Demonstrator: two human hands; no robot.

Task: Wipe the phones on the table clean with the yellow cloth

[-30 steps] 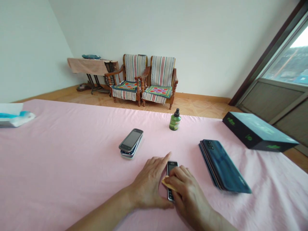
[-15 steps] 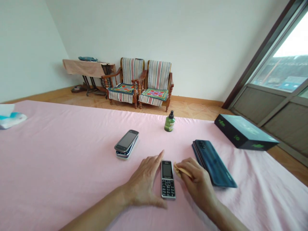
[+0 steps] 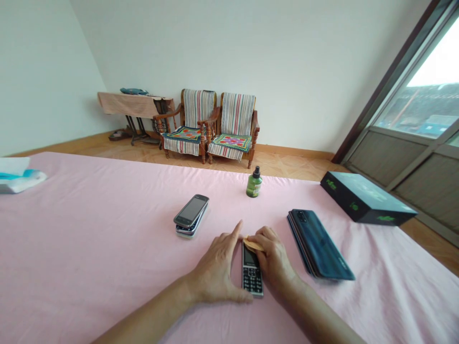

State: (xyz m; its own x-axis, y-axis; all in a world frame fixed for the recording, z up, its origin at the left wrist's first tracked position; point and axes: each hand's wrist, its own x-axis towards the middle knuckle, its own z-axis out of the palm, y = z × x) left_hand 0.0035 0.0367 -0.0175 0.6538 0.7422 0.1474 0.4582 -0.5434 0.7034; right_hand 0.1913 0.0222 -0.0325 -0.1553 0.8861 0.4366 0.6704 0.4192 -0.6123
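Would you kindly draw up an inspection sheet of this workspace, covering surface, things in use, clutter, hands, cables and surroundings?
Surface: pink sheet, creased toward the right.
Things in use: keypad phone, face up; yellowish cloth over its far end.
Clutter: smaller phone stack, larger phone stack, green bottle, dark box, white-and-blue packet cut off by the picture's edge.
Grip: right hand grasps the cloth; left hand spread open beside the phone, contact unclear.
Cables: nothing seen.
Surroundings: two wooden armchairs, draped table, pale wall.
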